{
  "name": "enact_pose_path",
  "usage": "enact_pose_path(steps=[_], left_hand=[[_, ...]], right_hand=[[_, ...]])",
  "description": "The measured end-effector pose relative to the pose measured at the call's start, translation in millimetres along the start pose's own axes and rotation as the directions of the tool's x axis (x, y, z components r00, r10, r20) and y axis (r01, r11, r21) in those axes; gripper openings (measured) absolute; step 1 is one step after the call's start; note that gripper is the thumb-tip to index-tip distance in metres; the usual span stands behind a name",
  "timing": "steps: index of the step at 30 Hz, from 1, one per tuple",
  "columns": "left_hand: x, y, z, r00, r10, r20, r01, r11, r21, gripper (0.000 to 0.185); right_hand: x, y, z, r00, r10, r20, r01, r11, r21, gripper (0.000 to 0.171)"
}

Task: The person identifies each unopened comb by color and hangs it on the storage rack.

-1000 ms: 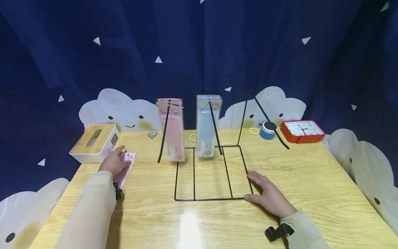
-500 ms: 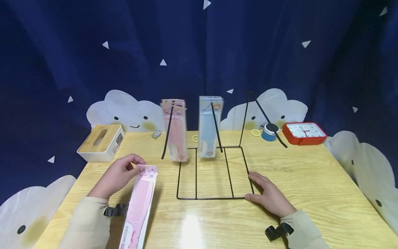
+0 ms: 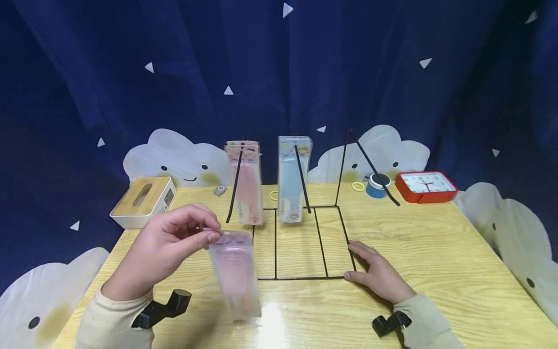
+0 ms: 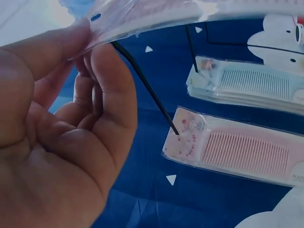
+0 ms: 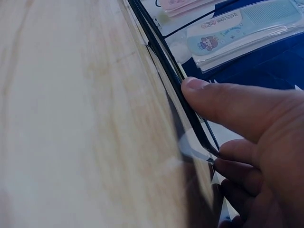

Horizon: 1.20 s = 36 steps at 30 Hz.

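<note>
My left hand [image 3: 167, 245] pinches the top of a packaged pink comb [image 3: 235, 274] between thumb and fingers, and the pack hangs blurred above the table, left of the black wire rack [image 3: 301, 242]. In the left wrist view the pack's top edge [image 4: 142, 16] sits against my fingertips. Packs of pink combs [image 3: 246, 186] and blue combs [image 3: 291, 177] hang on the rack's left and middle hooks; the right hook [image 3: 375, 167] is bare. My right hand [image 3: 377, 276] lies flat on the table, pressing the rack's front right corner, its thumb on the wire [image 5: 190, 114].
A wooden-lidded tissue box [image 3: 141, 201] stands at the back left. A red clock [image 3: 425, 185], a blue-and-white roll [image 3: 376, 184], yellow rings [image 3: 358, 186] and a small grey clip [image 3: 220, 190] lie along the back of the wooden table [image 3: 436, 252]. A blue curtain with cloud shapes hangs behind.
My left hand has taken the pink comb pack off the table at the left, lifted it and carried it right toward the rack. The right hand has stayed on the rack's corner.
</note>
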<state>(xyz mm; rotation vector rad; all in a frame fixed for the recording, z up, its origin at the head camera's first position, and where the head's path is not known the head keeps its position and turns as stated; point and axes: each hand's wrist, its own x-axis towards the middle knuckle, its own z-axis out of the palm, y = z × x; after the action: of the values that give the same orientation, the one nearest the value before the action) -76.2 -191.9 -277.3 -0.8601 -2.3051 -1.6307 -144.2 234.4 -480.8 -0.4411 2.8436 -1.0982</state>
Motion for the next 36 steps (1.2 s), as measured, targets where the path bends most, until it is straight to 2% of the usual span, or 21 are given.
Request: enact_pose_path(steps=[7, 13, 22, 28, 32, 36], left_hand=[[16.3, -9.3, -4.9, 0.997, -0.062, -0.05, 0.063, 0.998, 0.012, 0.015], [29.6, -21.9, -6.1, 0.991, -0.118, -0.068, 0.123, 0.99, 0.072, 0.007], [83.0, -56.5, -13.8, 0.975, -0.179, -0.135, 0.191, 0.978, 0.08, 0.015], [111.4, -68.2, -19.0, 0.963, -0.205, -0.177, 0.229, 0.965, 0.13, 0.019], [117.4, -68.7, -19.6, 0.961, -0.197, -0.192, 0.228, 0.961, 0.157, 0.021], [112.7, -68.8, -18.7, 0.956, -0.197, -0.216, 0.233, 0.96, 0.154, 0.03]], right_hand=[[1, 2, 3, 1.0, -0.004, -0.002, 0.004, 1.0, -0.002, 0.084], [2, 4, 2, 1.0, -0.009, -0.007, 0.009, 1.0, -0.002, 0.084], [0, 2, 1, 1.0, 0.006, -0.006, -0.006, 1.0, 0.001, 0.083], [0, 1, 4, 1.0, -0.009, -0.011, 0.009, 1.0, 0.001, 0.083], [1, 1, 5, 1.0, -0.012, -0.012, 0.012, 1.0, 0.009, 0.083], [2, 1, 5, 1.0, -0.013, -0.014, 0.013, 1.0, 0.007, 0.082]])
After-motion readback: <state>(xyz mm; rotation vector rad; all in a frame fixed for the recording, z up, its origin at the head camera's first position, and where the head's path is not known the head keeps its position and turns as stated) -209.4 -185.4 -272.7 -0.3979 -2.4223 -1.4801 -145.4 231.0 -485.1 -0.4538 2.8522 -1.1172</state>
